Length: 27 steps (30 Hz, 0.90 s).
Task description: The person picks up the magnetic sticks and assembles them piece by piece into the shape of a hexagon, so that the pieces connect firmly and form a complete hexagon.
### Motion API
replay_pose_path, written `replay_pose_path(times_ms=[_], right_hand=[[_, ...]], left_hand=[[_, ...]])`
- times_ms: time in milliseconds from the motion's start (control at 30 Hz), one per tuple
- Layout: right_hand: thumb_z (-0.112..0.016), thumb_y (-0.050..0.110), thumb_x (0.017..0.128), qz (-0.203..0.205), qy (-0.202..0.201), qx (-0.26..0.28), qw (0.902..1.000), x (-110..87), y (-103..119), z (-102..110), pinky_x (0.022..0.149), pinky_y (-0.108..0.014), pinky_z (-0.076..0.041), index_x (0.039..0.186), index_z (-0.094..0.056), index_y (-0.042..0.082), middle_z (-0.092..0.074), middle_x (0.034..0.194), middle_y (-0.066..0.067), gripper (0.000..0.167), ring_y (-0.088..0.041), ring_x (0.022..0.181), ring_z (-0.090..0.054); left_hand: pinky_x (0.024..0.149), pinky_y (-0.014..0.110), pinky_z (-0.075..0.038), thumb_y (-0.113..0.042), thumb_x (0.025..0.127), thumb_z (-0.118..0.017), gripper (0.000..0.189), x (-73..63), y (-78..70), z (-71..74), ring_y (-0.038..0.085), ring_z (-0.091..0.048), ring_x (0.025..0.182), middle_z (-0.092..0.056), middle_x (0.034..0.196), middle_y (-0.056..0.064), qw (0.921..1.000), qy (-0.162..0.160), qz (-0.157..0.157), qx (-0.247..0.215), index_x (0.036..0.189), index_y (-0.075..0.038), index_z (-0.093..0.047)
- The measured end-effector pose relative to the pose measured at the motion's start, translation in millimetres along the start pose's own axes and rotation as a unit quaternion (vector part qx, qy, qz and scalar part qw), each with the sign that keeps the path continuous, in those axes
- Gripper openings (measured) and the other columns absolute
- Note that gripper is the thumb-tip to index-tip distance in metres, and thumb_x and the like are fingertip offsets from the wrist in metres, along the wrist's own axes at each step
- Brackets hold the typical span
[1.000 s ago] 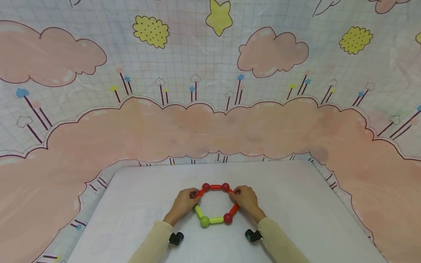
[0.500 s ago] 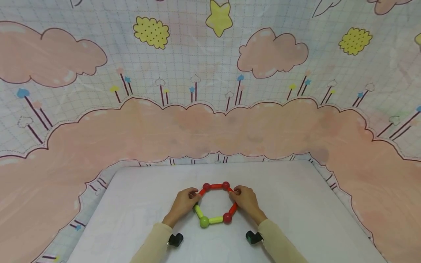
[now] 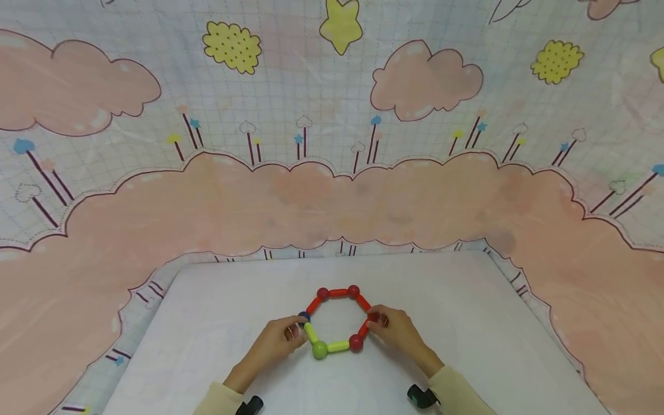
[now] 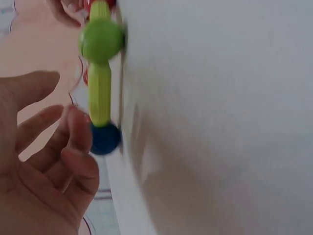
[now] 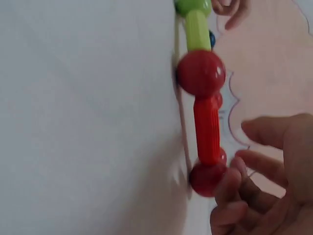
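A six-sided ring of toy sticks and balls lies flat on the white table (image 3: 415, 282). Red sticks (image 3: 339, 293) make up most of it, joined by red balls (image 3: 356, 343). Two yellow-green sticks (image 3: 339, 346) meet at a green ball (image 3: 319, 350), and a blue ball (image 3: 304, 317) marks the left corner. My left hand (image 3: 275, 344) is beside that corner, its loosely bent fingers close to the blue ball in the left wrist view. On the opposite side my right hand (image 3: 396, 329) has fingertips right at the right-hand red ball (image 5: 208, 178), thumb apart from the fingers.
A cloth backdrop (image 3: 363, 207) printed with clouds and stars rises behind the table and runs down both its sides. Small black devices (image 3: 421, 396) are worn at both wrists, below the beige sleeves (image 3: 459, 392).
Both hands have drawn outward and toward me from the ring, uncovering the blue ball and the upper-left red stick. The ring keeps its shape and nearly its place.
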State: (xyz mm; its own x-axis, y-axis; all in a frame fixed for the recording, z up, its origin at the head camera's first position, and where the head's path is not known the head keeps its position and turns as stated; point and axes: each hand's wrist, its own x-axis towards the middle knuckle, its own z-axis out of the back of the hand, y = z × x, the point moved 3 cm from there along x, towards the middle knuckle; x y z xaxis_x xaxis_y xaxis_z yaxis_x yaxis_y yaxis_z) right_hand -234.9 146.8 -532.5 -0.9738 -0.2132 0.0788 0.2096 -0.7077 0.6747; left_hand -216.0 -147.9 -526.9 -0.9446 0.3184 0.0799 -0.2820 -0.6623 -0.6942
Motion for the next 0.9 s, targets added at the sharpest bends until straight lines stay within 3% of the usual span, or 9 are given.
replay_pose_path(times_ms=[100, 200, 467, 900], right_hand=[[-0.073, 0.028, 0.088, 0.030, 0.068, 0.014, 0.9972, -8.3, 7.8, -5.7, 0.056, -0.020, -0.041, 0.117, -0.069, 0.014, -0.056, 0.072, 0.008, 0.032, -0.007, 0.067, -0.049], [-0.073, 0.032, 0.088, 0.049, 0.112, 0.021, 0.9922, -14.3, 14.5, -12.8, 0.059, -0.020, -0.042, 0.118, -0.068, 0.013, -0.059, 0.075, 0.009, 0.037, -0.005, 0.069, -0.050], [-0.073, 0.034, 0.087, 0.055, 0.124, 0.010, 0.9907, -19.7, 16.0, -25.9, 0.060, -0.020, -0.040, 0.115, -0.066, 0.017, -0.055, 0.075, 0.010, 0.033, -0.003, 0.068, -0.047], [-0.072, 0.027, 0.088, 0.082, 0.140, 0.014, 0.9866, -19.8, 13.8, -24.4, 0.058, -0.018, -0.041, 0.112, -0.065, 0.015, -0.053, 0.075, 0.011, 0.028, 0.000, 0.066, -0.046]], left_hand=[[0.053, 0.019, -0.045, -0.018, 0.088, -0.071, 0.038, -5.6, -11.3, -7.6, 0.000, -0.052, 0.061, -0.062, 0.078, -0.008, 0.9971, 0.067, -0.031, -0.020, 0.124, -0.006, -0.064], [0.054, 0.019, -0.046, -0.022, 0.088, -0.071, 0.041, -7.0, -18.4, -17.2, -0.002, -0.053, 0.061, -0.064, 0.077, -0.009, 0.9940, 0.098, -0.041, -0.025, 0.125, -0.006, -0.064], [0.061, 0.019, -0.044, -0.028, 0.089, -0.072, 0.035, -6.7, -15.7, -30.4, -0.001, -0.051, 0.070, -0.061, 0.080, -0.012, 0.9947, 0.100, -0.021, 0.005, 0.117, -0.009, -0.068], [0.064, 0.019, -0.045, -0.027, 0.091, -0.070, 0.034, 0.1, -13.3, -33.5, 0.000, -0.051, 0.073, -0.060, 0.084, -0.011, 0.9934, 0.113, -0.022, -0.001, 0.120, -0.011, -0.067]])
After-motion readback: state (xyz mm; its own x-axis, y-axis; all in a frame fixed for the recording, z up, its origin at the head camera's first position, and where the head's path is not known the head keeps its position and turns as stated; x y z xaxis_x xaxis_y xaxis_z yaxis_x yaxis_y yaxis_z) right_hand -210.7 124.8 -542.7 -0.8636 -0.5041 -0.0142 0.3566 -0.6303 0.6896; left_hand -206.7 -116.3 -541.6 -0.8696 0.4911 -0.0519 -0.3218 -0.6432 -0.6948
